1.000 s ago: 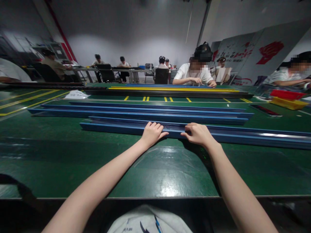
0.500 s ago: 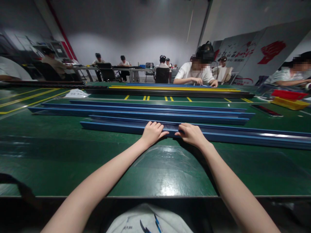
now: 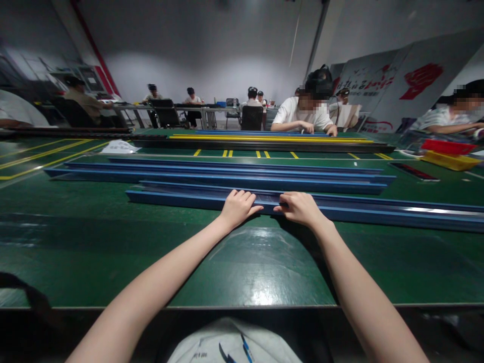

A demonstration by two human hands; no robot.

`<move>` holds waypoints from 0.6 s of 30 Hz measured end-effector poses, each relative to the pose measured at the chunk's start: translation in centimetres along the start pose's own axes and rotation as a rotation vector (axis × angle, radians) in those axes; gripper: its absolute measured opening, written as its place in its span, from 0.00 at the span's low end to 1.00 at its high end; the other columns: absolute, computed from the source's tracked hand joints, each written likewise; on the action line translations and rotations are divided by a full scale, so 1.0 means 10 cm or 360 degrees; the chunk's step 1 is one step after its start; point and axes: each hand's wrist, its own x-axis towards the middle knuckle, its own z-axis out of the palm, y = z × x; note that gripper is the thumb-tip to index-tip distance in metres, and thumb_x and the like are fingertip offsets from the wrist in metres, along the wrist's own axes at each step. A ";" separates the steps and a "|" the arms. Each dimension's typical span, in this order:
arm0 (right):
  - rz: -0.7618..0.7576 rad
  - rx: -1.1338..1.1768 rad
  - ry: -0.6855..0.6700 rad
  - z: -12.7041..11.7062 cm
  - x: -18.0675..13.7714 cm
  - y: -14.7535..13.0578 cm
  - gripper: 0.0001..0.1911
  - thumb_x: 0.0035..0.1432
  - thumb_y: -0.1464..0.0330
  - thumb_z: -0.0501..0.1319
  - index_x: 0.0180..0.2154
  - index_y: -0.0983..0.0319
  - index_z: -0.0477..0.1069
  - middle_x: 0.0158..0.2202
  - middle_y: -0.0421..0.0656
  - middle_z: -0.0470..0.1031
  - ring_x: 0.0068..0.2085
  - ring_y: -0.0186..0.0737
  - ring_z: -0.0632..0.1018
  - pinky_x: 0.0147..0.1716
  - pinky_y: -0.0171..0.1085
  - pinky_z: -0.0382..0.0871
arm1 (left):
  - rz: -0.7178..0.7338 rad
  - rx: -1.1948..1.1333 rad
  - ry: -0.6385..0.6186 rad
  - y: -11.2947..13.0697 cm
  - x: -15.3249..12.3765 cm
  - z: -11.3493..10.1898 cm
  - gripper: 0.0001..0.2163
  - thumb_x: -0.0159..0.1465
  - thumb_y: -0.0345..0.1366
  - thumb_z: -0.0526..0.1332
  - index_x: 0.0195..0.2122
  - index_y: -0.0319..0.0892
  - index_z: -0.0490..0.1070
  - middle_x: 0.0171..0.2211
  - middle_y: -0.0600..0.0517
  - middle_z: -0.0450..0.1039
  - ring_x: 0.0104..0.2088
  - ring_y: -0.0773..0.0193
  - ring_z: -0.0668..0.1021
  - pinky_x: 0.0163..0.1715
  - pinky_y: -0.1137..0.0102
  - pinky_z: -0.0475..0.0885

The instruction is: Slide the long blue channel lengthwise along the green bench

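Note:
A long blue U-shaped channel lies across the green table in front of me, its open side up. My left hand is closed over its near wall, fingers reaching inside and thumb along the front. A short way to the right, my right hand grips the same wall with bent fingers, its thumb pointing left. The fingertips of both hands are partly hidden inside the channel. Just behind lie more blue channels, side by side and apart from my hands.
Yellow strips and black strips lie farther back, before a co-worker. A phone, red tray and yellow tray are at right. White paper lies at back left. The table's near edge is close to me.
My hands keep the same hold on the channel, and it stays in place. At the back, a blue strip near the co-worker now reaches farther left.

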 end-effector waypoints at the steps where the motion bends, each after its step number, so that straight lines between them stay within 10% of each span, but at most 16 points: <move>1: 0.0006 -0.0001 -0.0008 0.00 -0.01 0.02 0.14 0.56 0.58 0.53 0.30 0.61 0.70 0.32 0.44 0.75 0.34 0.39 0.74 0.24 0.34 0.49 | 0.0007 0.0001 0.0002 0.00 0.00 0.00 0.18 0.63 0.50 0.50 0.29 0.39 0.67 0.28 0.49 0.72 0.30 0.61 0.71 0.31 0.67 0.56; 18: 0.0067 -0.0077 0.0006 0.00 -0.11 0.10 0.14 0.57 0.60 0.51 0.30 0.61 0.70 0.33 0.45 0.75 0.34 0.39 0.74 0.25 0.34 0.50 | 0.0055 0.0007 -0.0034 0.00 0.00 0.01 0.18 0.62 0.50 0.51 0.32 0.38 0.67 0.30 0.49 0.71 0.32 0.61 0.71 0.32 0.67 0.57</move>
